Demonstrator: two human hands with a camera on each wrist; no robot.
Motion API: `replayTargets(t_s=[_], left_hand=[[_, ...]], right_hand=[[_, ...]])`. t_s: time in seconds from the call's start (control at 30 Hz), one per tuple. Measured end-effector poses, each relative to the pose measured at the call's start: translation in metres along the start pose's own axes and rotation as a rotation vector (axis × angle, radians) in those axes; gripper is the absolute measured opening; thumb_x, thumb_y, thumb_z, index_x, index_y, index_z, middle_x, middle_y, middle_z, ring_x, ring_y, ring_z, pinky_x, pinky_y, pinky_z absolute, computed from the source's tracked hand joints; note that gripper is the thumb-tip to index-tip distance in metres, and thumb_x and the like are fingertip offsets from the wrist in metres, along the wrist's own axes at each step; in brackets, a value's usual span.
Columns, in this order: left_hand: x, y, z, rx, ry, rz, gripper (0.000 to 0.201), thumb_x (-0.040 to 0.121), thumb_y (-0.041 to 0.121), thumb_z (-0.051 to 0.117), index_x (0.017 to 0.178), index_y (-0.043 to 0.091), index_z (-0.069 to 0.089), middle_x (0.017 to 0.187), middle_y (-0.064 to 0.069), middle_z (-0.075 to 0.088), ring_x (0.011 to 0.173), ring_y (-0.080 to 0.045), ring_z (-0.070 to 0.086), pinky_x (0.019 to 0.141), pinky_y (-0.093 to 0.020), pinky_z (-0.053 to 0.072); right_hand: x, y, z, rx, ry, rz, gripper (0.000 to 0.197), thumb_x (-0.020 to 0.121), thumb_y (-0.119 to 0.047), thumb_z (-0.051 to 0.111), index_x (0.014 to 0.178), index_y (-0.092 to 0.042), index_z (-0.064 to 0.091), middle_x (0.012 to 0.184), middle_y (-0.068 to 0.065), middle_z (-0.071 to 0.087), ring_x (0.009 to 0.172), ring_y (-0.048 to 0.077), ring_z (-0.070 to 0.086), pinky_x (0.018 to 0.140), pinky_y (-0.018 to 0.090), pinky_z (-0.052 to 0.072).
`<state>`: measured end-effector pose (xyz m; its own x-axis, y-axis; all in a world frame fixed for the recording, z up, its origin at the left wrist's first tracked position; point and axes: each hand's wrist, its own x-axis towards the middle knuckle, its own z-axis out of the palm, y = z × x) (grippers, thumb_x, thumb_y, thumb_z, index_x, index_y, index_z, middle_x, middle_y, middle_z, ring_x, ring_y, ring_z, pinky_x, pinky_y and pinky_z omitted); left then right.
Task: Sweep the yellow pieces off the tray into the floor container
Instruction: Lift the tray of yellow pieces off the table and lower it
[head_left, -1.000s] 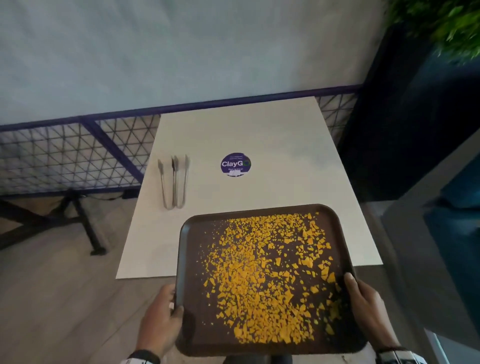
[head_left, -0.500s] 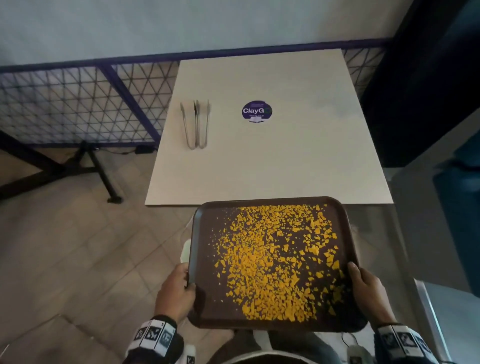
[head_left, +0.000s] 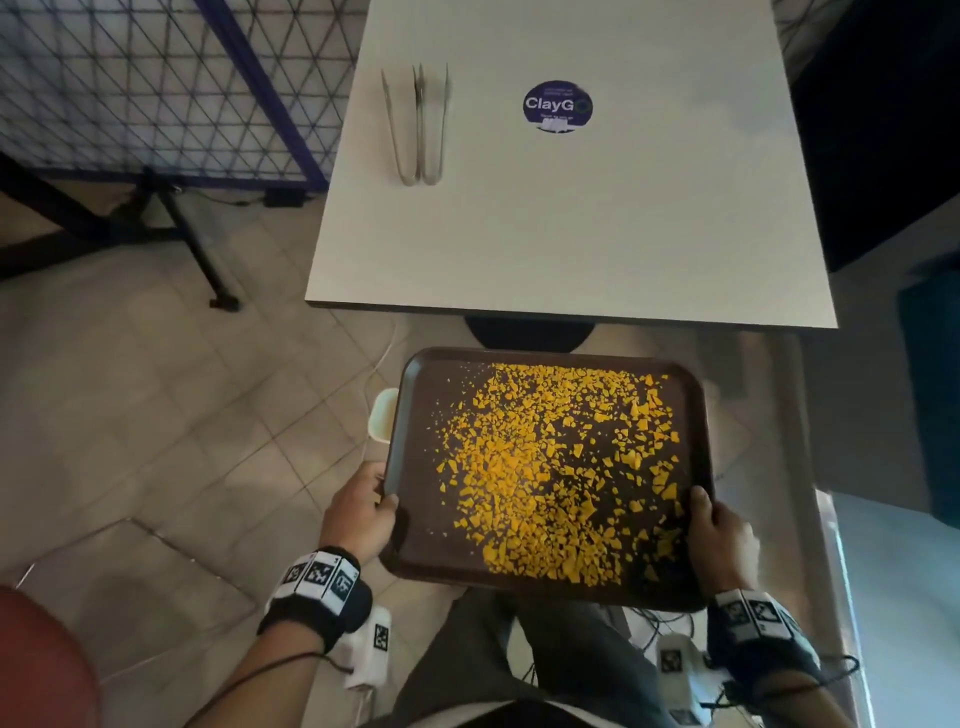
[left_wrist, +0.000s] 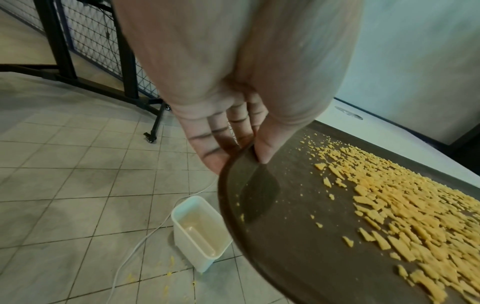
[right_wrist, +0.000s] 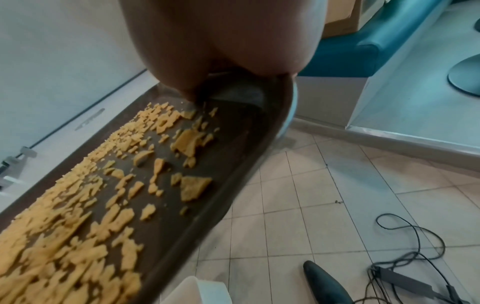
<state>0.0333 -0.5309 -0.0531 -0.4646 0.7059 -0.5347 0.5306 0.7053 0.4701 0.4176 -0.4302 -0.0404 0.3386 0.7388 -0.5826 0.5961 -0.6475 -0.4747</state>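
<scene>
A dark brown tray (head_left: 415, 540) is held in the air in front of the white table, above the tiled floor. Several yellow pieces (head_left: 556, 467) cover its middle and right side. My left hand (head_left: 363, 509) grips the tray's left rim, thumb on top, fingers underneath (left_wrist: 207, 144). My right hand (head_left: 719, 530) grips the right rim, thumb on the tray floor. A white rectangular floor container (left_wrist: 200, 230) stands on the tiles below the tray's left edge; only its corner (head_left: 383, 415) shows in the head view. It looks empty.
The white table (head_left: 571, 234) ahead carries metal tongs (head_left: 418, 124) and a round purple sticker (head_left: 557, 105). A mesh fence on a wheeled black stand (head_left: 197, 244) is at the left. Cables (right_wrist: 405, 253) and a dark shoe (right_wrist: 324, 286) lie on the floor at right. Some yellow crumbs (left_wrist: 168, 273) lie near the container.
Both hands have carried the tray back off the table and toward me; it now hangs over the floor beyond the table's near edge. The container has come into view under its left side.
</scene>
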Motion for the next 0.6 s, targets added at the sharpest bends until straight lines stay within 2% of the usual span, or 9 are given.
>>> replayTargets(t_s=[0.23, 0.37, 0.47, 0.6], left_hand=[[0.008, -0.011, 0.017, -0.004, 0.038, -0.035, 0.028, 0.089, 0.016, 0.065, 0.115, 0.021, 0.056, 0.094, 0.006, 0.061, 0.083, -0.019, 0.061, 0.079, -0.029, 0.045], [0.024, -0.022, 0.030, -0.037, 0.064, -0.041, 0.024, 0.090, 0.019, 0.066, 0.113, 0.020, 0.057, 0.093, 0.005, 0.065, 0.081, -0.019, 0.064, 0.081, -0.033, 0.050], [0.047, -0.035, 0.042, -0.060, 0.062, -0.030, 0.023, 0.090, 0.021, 0.065, 0.112, 0.022, 0.057, 0.097, 0.002, 0.069, 0.081, -0.017, 0.064, 0.082, -0.035, 0.051], [0.091, -0.052, 0.062, -0.059, 0.073, 0.030, 0.019, 0.091, 0.021, 0.064, 0.109, 0.024, 0.058, 0.092, 0.006, 0.066, 0.079, -0.013, 0.062, 0.077, -0.030, 0.046]], right_hand=[[0.017, 0.001, 0.024, 0.042, -0.007, 0.010, 0.047, 0.102, -0.035, 0.041, 0.106, 0.004, 0.066, 0.085, 0.013, 0.058, 0.078, 0.027, 0.053, 0.073, 0.031, 0.040], [0.028, 0.003, 0.041, 0.046, 0.021, -0.009, 0.048, 0.101, -0.035, 0.042, 0.107, 0.006, 0.066, 0.089, 0.016, 0.061, 0.080, 0.027, 0.052, 0.076, 0.033, 0.042], [0.040, 0.008, 0.059, 0.051, 0.036, -0.006, 0.048, 0.102, -0.033, 0.041, 0.106, 0.008, 0.066, 0.089, 0.018, 0.061, 0.079, 0.027, 0.051, 0.075, 0.031, 0.039], [0.071, 0.021, 0.098, 0.044, 0.066, 0.011, 0.050, 0.101, -0.039, 0.040, 0.108, 0.004, 0.066, 0.092, 0.021, 0.064, 0.079, 0.027, 0.054, 0.075, 0.034, 0.043]])
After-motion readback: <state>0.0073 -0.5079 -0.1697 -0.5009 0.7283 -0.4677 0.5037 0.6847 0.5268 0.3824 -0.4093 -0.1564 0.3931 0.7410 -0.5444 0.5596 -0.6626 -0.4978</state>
